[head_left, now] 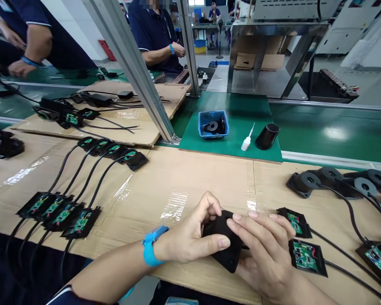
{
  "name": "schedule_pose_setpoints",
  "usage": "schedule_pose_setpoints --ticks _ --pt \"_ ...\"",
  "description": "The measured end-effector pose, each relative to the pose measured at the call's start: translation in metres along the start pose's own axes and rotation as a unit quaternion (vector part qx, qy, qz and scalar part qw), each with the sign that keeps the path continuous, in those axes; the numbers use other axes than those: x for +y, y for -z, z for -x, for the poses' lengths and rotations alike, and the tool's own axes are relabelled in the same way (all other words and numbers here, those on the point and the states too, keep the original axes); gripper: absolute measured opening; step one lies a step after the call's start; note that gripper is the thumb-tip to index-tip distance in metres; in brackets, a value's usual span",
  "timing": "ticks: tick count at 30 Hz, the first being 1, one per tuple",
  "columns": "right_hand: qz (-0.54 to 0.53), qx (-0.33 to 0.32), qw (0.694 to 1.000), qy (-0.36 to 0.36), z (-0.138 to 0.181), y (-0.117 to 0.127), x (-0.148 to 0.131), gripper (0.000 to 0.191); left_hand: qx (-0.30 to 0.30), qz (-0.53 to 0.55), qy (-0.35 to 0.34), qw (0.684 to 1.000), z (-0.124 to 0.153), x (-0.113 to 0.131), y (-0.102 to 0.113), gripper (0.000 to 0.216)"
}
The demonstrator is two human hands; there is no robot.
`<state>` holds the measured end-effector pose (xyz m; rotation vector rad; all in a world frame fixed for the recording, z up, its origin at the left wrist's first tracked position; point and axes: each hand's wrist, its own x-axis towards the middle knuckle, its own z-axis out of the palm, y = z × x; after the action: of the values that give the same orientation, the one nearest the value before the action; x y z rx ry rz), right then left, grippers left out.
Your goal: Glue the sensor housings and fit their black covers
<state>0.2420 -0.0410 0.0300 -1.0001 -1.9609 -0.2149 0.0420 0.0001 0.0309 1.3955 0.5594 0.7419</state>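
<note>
Two hands share the load, left hand (pixel 190 239) clamped on a black housing (pixel 220 225), right hand (pixel 268 250) clasping its other side, likely for steadiness, circuit board (pixel 306 256) just beside those fingers.

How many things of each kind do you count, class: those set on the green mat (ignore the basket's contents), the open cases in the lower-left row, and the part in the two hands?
Blue basket: 1
White bottle: 1
Black tapered cylinder: 1
Open black cases: 4
Black part in left hand and right hand: 1
Total: 8
</note>
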Motion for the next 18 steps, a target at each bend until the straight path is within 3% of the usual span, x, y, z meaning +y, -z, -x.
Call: schedule_pose_setpoints --ticks 8,12,14,18 --pt "-0.023 -0.001 1.000 -0.003 -0.005 -0.001 -0.001 0.022 0.042 -0.029 -0.020 0.999 0.008 -0.001 -0.003 0.040" --pt "-0.030 0.004 0.999 -0.013 -0.003 -0.004 0.001 0.019 0.078 -0.099 -0.029 0.992 0.008 -0.001 -0.001 0.035" --pt "-0.043 -0.002 0.999 -0.018 -0.003 -0.004 0.004 0.020 0.072 -0.138 -0.077 0.985 0.006 -0.003 0.002 0.040" --pt "-0.077 -0.032 0.996 -0.026 -0.001 0.000 0.011 0.034 0.083 -0.221 -0.248 0.940 -0.001 -0.008 0.011 0.090"
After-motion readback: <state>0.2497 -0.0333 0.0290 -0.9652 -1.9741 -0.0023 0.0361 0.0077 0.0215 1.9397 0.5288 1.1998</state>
